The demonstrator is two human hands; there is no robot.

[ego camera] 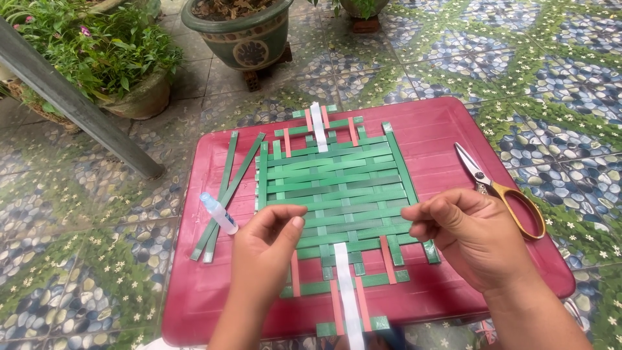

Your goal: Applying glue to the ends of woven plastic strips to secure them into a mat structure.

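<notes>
A woven mat of green paper strips (337,188), with a few pink and white strips running lengthwise, lies on a dark red tray (440,129). My left hand (265,249) hovers over the mat's near left part, its fingers pinched together at the mat's edge. My right hand (470,233) is over the mat's right edge, fingers curled and pinching near a green strip end. Whether either hand actually grips a strip is not clear.
Loose green strips (227,188) and a small glue bottle (219,212) lie on the tray's left side. Scissors with yellow handles (502,191) rest on its right. Potted plants (243,32) stand on the patterned tile floor behind, and a grey post (78,107) slants at left.
</notes>
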